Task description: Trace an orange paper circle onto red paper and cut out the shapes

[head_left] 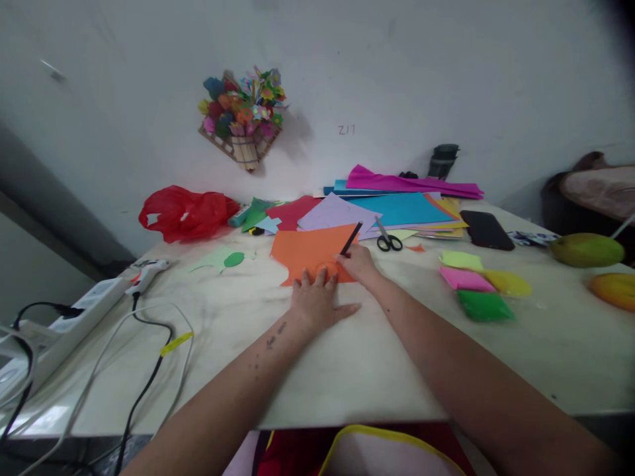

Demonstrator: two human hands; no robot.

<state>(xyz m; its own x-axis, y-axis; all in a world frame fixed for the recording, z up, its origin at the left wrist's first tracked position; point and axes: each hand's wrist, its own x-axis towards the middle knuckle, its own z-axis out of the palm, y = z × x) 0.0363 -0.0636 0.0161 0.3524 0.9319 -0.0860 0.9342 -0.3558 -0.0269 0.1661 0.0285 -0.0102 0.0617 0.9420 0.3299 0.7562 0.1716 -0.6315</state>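
Head view shows left hand point(315, 301) spread, pressing orange paper point(307, 244); right hand point(358, 264) pinches black writing tool point(352, 237).

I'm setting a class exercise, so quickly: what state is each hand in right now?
Left hand: open, laid partly on the orange paper.
Right hand: closed, holding a dark pen or pencil.

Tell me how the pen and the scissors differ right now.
The pen is held slanting up in the right hand; the scissors lie unheld. The pen is one slim stick; the scissors have two looped handles. The pen is over the orange paper; the scissors lie right of it. Both show black.
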